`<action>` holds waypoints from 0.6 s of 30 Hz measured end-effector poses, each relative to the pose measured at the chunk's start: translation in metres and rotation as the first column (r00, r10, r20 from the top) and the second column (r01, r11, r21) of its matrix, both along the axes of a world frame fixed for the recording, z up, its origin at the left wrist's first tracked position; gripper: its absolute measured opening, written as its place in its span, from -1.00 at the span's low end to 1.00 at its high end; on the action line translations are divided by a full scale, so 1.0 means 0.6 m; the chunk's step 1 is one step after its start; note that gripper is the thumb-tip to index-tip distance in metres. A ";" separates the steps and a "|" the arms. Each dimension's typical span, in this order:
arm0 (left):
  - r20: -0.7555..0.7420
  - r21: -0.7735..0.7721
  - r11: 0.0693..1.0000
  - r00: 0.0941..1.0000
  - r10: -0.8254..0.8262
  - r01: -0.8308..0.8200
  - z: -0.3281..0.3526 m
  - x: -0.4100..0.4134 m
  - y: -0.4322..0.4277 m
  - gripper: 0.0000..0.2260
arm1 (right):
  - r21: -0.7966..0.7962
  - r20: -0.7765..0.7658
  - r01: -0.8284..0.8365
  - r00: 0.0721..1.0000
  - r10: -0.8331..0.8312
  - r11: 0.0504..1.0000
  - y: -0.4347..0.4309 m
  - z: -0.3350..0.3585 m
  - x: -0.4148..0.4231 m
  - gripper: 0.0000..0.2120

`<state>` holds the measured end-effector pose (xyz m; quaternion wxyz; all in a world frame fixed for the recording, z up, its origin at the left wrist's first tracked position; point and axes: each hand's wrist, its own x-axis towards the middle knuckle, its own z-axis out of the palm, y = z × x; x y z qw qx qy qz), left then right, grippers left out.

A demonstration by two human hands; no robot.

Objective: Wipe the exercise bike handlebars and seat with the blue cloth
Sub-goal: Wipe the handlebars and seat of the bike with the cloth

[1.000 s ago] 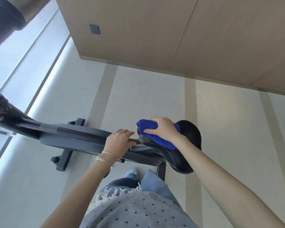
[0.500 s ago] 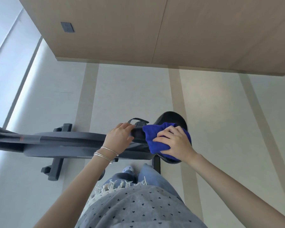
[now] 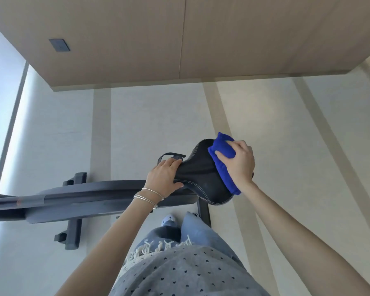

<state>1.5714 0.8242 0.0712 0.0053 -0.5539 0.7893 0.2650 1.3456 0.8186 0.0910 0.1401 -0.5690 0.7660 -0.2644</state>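
We're on the seat (image 3: 203, 180) now, right of centre in the frame, with our right hand (image 3: 239, 163) pressing the folded blue cloth (image 3: 222, 163) flat against its wide rear end. The fingers there are slightly spread and curled over the wad, thumb tucked along its lower edge. Our left hand (image 3: 166, 178) clamps the narrow nose of the seat, fingers together on top and thumb underneath.

What could go wrong, we judge: the cloth sits partly over the seat's right edge, so a hard stroke outward could slide it clean off and drop it to the floor (image 3: 150, 133). If the nose grip loosens, the seat might twist on its post and we'd only smear one strip. The handlebars are out of view, so we cannot tell their condition.

The seat looks like smooth black padded vinyl, pear-shaped, with pale stitching around the rim. The cloth is thick, soft, plush. The bike frame (image 3: 90, 199), stretching to the left edge, is matt dark grey and hard.
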 end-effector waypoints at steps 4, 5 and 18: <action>0.000 0.003 1.000 1.000 0.013 -0.013 -0.001 -0.001 -0.001 -0.37 | 0.074 0.144 0.187 0.970 -0.196 0.980 -0.037 -0.015 -0.003 -0.76; 0.000 -0.003 1.000 1.000 0.016 -0.016 -0.001 -0.002 -0.001 -0.38 | 0.086 0.155 0.191 0.967 -0.202 0.978 -0.032 -0.017 -0.004 -0.77; -0.092 -0.018 0.987 0.983 0.157 -0.159 0.018 -0.010 0.017 -0.45 | -0.081 -0.055 -0.168 0.985 0.164 0.983 0.156 -0.006 -0.021 -0.74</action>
